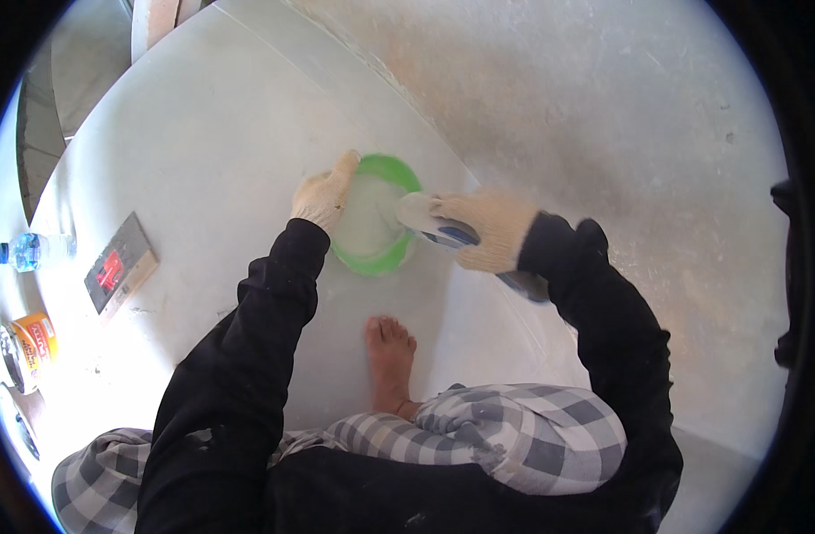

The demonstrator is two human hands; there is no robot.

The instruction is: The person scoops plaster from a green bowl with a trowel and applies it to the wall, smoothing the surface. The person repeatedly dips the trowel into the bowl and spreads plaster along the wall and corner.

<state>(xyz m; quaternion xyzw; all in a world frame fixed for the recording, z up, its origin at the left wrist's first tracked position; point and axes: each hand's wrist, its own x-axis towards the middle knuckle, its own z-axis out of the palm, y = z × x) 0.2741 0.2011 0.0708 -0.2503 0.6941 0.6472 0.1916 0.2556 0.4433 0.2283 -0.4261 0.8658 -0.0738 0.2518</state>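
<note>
A green bowl (385, 263) with whitish contents stands on the pale curved surface in front of me. My left hand (325, 194), in a cream knitted glove, is closed on its left rim, thumb along the upper edge. My right hand (492, 230), gloved alike, is wrapped round a tool (418, 212) with a rounded whitish end and dark blue-grey parts. That end overlaps the right side of the bowl. A dark rounded part shows below the hand. Blur and the fingers hide the tool's exact kind.
On the left lie a flat grey plate with a red handle (110, 270), a clear bottle with a blue cap (25, 252) and an orange-labelled tub (29, 351). My bare foot (391, 360) rests just below the bowl. A mottled grey surface (639, 178) spreads at right.
</note>
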